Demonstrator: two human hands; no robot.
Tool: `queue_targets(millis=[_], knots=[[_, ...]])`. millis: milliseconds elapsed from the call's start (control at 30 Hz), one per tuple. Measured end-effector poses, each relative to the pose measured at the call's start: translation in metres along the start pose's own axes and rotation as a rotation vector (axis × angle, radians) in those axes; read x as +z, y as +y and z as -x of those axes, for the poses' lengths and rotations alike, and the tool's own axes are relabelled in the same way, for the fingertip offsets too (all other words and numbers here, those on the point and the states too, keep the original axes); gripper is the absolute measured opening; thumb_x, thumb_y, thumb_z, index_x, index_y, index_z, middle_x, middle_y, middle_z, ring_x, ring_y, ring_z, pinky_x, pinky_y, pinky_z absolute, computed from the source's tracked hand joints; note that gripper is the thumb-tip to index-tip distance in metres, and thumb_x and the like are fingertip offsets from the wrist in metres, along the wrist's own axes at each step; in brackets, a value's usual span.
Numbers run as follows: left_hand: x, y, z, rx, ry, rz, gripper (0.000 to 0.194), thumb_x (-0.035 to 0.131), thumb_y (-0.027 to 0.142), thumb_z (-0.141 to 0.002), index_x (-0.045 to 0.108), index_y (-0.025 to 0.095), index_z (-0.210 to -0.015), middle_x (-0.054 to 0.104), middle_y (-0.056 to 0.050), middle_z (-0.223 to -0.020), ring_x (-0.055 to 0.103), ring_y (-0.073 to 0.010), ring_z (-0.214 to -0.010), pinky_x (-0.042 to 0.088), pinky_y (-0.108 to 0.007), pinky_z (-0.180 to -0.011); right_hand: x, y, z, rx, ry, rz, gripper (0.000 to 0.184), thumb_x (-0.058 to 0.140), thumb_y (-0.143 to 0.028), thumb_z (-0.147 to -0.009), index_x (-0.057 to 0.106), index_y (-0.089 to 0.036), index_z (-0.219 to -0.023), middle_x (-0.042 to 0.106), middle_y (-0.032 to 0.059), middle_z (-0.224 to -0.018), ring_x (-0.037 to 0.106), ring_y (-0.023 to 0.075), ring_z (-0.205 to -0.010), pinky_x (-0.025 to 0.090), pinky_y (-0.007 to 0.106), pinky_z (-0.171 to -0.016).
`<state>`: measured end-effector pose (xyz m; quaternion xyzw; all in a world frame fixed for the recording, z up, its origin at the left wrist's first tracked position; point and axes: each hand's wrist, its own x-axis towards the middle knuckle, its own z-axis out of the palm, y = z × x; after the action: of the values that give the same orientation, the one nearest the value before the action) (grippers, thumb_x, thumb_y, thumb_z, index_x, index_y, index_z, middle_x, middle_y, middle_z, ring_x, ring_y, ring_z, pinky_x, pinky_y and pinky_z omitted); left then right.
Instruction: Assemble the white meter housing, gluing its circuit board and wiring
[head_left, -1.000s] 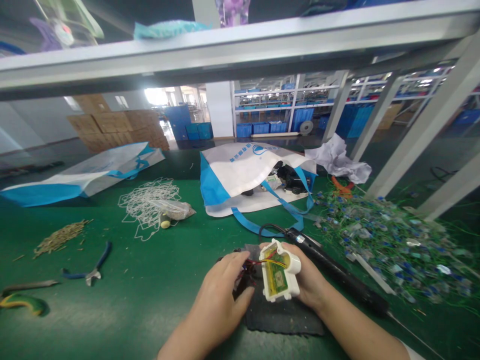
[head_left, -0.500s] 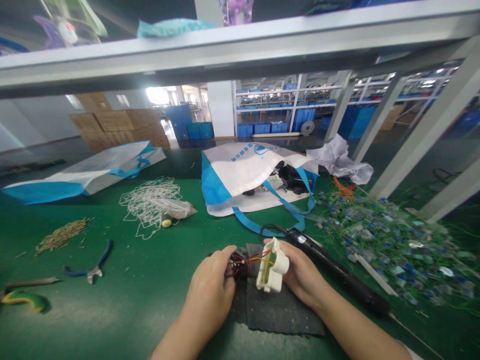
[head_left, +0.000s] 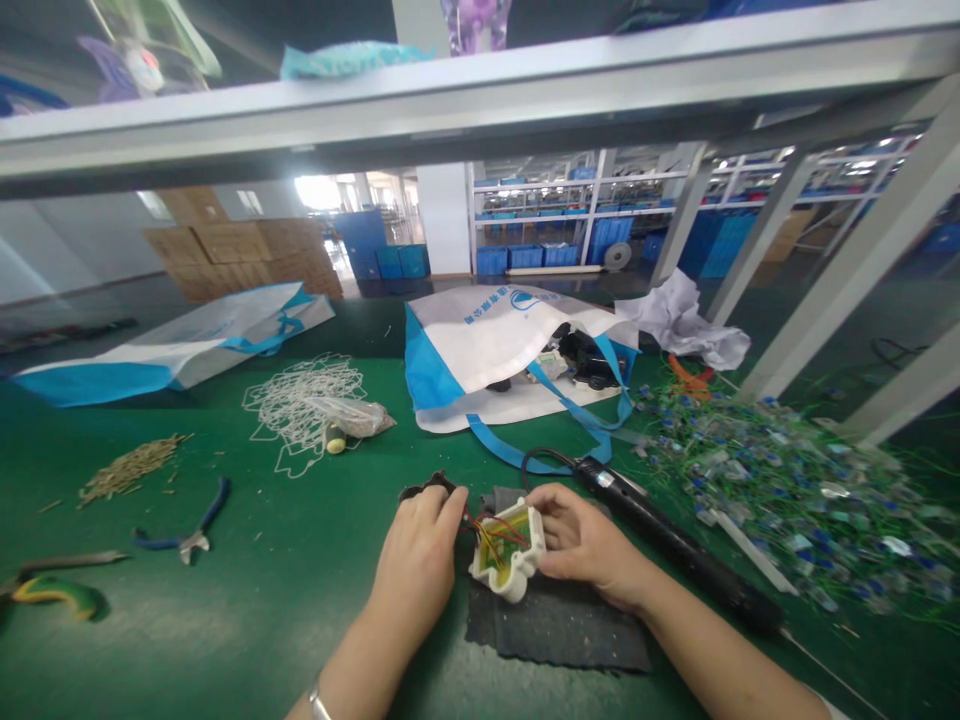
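Observation:
My right hand (head_left: 581, 535) is closed on the right edge of a white plastic housing (head_left: 514, 583). The housing's open side faces up, showing a green-yellow circuit board (head_left: 501, 545) inside. Red and yellow wires (head_left: 480, 527) run from it toward my left hand (head_left: 424, 540). That hand is closed around a black part (head_left: 439, 482), mostly hidden beneath the fingers. Below the housing lies a dark grey cloth pad (head_left: 570, 630). To the right of my right hand rests a long black electric screwdriver (head_left: 675, 545).
A white-blue bag (head_left: 480, 350) with black parts lies ahead. Pliers (head_left: 191, 530), screws (head_left: 131, 468), white wire loops (head_left: 300, 400) and a yellow-green handled tool (head_left: 60, 595) lie left. Tangled green strings with plastic tags (head_left: 810, 500) cover the right. A metal shelf beam (head_left: 450, 100) crosses above.
The white housing has turned from edge-on to face up and shifted slightly left and down, so its circuit board shows. My left hand has moved a little left with the black part.

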<state>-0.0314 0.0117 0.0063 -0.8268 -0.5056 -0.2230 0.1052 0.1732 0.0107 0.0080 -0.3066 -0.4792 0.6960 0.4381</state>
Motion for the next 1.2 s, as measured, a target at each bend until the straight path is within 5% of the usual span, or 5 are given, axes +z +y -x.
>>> queue_targets(millis=[233,467,667,833,1200], knots=[[-0.013,0.018,0.004,0.126,0.171,0.209,0.033,0.038,0.003,-0.072,0.052,0.015,-0.099,0.047,-0.012,-0.104,0.045,-0.0239,-0.097,0.041,-0.039,-0.082,-0.01,-0.009,0.004,-0.001,-0.086,0.228,0.039,0.068,-0.026,-0.061,0.046,-0.017,-0.092,0.053,0.0042,-0.092,0.051,0.0184,-0.094,0.037,0.035,-0.085],[-0.02,0.036,0.011,0.304,0.081,0.324,0.012,0.046,0.018,-0.078,0.052,0.015,-0.068,0.055,-0.004,-0.064,0.052,-0.0156,-0.059,0.044,-0.027,-0.055,-0.004,-0.008,0.0,-0.07,0.231,0.792,0.013,0.04,-0.021,-0.076,0.05,-0.017,-0.083,0.059,0.0066,-0.085,0.056,0.0178,-0.082,0.043,0.032,-0.075],[-0.019,0.036,0.01,0.116,-0.224,0.119,0.033,0.064,0.046,-0.064,0.054,0.015,-0.066,0.057,-0.005,-0.062,0.056,-0.0201,-0.054,0.046,-0.027,-0.047,0.006,-0.006,0.007,-0.127,0.306,1.301,0.02,0.038,-0.012,-0.076,0.057,-0.017,-0.074,0.06,0.0061,-0.077,0.053,0.0209,-0.084,0.018,0.044,-0.096],[-0.015,0.039,0.012,0.04,-0.311,0.211,0.051,0.067,0.053,-0.057,0.053,0.014,-0.087,0.058,-0.014,-0.097,0.058,-0.0267,-0.084,0.05,-0.035,-0.071,-0.005,-0.015,0.008,-0.034,0.364,1.928,0.029,0.034,-0.008,-0.078,0.058,-0.015,-0.091,0.06,0.0102,-0.092,0.049,0.024,-0.097,0.024,0.04,-0.093],[0.004,0.054,0.017,-0.166,-0.298,0.343,0.061,0.074,0.033,-0.051,0.046,0.012,-0.101,0.039,-0.021,-0.122,0.043,-0.0326,-0.107,0.041,-0.045,-0.086,-0.058,-0.047,0.019,0.407,0.539,1.942,0.041,0.04,-0.007,-0.072,0.046,-0.003,-0.113,0.058,0.0232,-0.085,0.058,0.0322,-0.077,0.04,0.038,-0.063]])
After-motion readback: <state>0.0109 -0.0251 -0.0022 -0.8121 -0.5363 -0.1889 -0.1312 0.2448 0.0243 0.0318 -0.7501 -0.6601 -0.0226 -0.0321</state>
